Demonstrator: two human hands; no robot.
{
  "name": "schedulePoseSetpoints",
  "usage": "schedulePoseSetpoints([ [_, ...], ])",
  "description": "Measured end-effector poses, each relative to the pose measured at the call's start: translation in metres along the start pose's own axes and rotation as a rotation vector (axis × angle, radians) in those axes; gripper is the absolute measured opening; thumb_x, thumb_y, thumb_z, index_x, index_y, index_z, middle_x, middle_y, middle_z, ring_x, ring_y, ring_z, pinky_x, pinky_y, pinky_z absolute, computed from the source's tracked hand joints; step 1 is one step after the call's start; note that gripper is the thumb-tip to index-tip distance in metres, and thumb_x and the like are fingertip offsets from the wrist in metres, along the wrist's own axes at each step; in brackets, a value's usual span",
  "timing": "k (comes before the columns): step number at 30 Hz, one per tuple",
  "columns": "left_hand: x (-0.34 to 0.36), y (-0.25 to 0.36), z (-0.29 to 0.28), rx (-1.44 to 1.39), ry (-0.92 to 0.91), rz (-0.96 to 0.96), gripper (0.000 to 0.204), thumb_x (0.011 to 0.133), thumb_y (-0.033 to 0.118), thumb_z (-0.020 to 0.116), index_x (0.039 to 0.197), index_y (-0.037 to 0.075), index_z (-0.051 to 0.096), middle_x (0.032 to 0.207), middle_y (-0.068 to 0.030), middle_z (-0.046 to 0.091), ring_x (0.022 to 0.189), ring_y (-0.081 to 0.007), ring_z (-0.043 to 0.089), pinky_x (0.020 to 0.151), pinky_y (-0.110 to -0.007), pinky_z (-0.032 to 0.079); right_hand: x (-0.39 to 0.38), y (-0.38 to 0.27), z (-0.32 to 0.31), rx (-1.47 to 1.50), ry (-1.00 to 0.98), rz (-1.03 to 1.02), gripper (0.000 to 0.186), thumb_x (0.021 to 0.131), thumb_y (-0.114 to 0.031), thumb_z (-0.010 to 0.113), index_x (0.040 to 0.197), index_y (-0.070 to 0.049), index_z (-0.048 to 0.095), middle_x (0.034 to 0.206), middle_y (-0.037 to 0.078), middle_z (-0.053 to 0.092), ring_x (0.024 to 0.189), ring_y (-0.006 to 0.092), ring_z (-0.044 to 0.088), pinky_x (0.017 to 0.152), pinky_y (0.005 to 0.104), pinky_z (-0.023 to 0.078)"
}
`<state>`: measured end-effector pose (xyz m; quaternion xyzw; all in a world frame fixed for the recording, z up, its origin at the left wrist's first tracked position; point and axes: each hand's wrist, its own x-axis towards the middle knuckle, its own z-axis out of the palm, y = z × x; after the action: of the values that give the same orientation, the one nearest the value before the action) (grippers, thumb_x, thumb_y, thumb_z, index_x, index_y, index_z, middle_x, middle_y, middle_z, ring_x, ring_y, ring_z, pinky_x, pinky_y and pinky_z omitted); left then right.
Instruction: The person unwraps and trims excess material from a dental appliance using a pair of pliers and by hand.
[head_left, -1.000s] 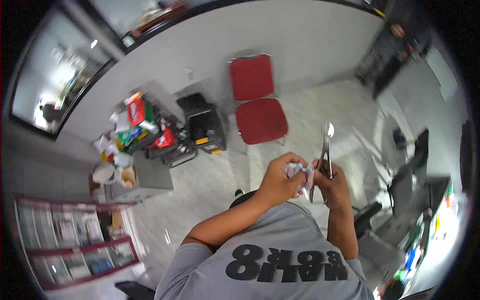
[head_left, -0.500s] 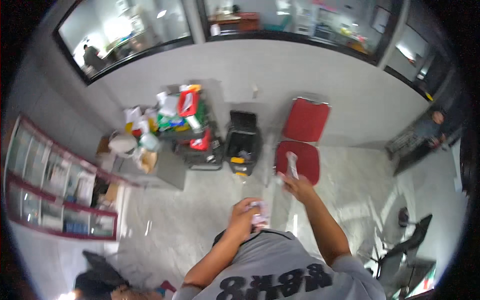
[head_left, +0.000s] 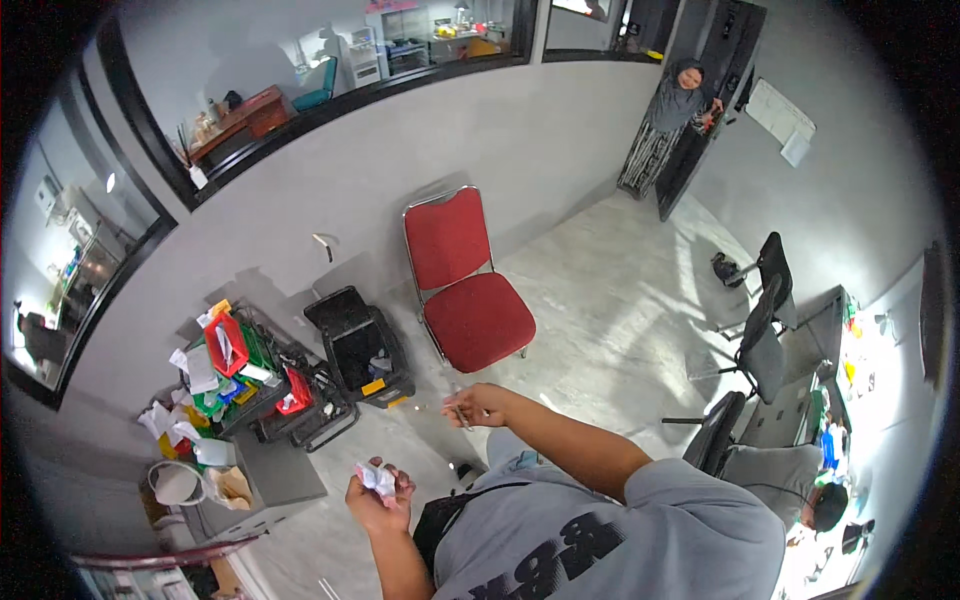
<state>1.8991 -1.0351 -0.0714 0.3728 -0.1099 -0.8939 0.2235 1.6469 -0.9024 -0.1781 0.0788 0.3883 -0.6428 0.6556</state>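
Observation:
My left hand (head_left: 380, 508) holds a crumpled white-and-pink wrapped bundle (head_left: 375, 478) with curled fingers, low in the middle of the view. My right hand (head_left: 485, 403) is farther forward and to the right, closed round a slim metal tool (head_left: 460, 411), blurred and partly hidden by the fingers. Beyond the hands stand an open black bin (head_left: 350, 352) with yellow latches and a red padded chair (head_left: 478, 318).
A cart piled with trays and papers (head_left: 245, 370) and a grey cabinet (head_left: 282, 490) are at left. Black chairs (head_left: 758, 355) line a desk at right, where a person (head_left: 780, 490) sits. Another person (head_left: 662, 140) stands at the open door (head_left: 705, 160).
My hands, together a second ago, are now apart, each still holding its item; my right hand carries the tool forward. The view has swung, bringing the door and desk further in.

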Motion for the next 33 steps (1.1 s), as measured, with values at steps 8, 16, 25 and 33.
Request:
schedulePoseSetpoints([
  [8,0.067,-0.012,0.056,0.462,-0.097,0.1,0.019,0.09,0.013,0.052,0.109,0.016,0.051,0.083,-0.0021,0.059,0.055,-0.0142,0.05,0.041,-0.028,0.036,-0.074,-0.038,0.035,-0.212,0.13,-0.319,0.032,0.086,-0.013,0.074,0.112,-0.007,0.057,0.09,0.006,0.064,0.071,0.014,0.062,0.057,0.0294,0.049],
  [16,0.124,-0.005,0.119,0.798,-0.248,0.39,0.01,0.092,0.006,0.052,0.1,0.009,0.049,0.094,-0.0044,0.056,0.081,-0.0127,0.055,0.068,-0.027,0.046,-0.035,-0.083,0.125,-0.393,-0.013,-0.356,0.026,0.089,-0.028,0.074,0.093,-0.005,0.066,0.07,0.003,0.062,0.059,0.0135,0.059,0.051,0.0284,0.046],
  [25,0.175,0.074,0.194,0.673,-0.857,0.723,0.061,0.085,0.032,0.055,0.135,-0.003,0.053,0.143,-0.0165,0.049,0.132,-0.0257,0.047,0.11,-0.033,0.034,-0.001,-0.193,0.188,-0.228,-0.096,-0.438,0.028,0.094,-0.027,0.066,0.101,0.0,0.065,0.082,0.009,0.068,0.067,0.016,0.065,0.058,0.0288,0.054],
  [33,0.186,0.137,0.203,1.193,-0.765,0.67,0.061,0.102,0.025,0.053,0.153,0.002,0.03,0.15,-0.016,0.044,0.136,-0.0237,0.044,0.113,-0.034,0.03,0.044,-0.199,0.222,-0.222,-0.022,-0.355,0.027,0.099,-0.026,0.055,0.108,-0.002,0.062,0.089,0.007,0.066,0.072,0.0155,0.063,0.062,0.0295,0.051],
])
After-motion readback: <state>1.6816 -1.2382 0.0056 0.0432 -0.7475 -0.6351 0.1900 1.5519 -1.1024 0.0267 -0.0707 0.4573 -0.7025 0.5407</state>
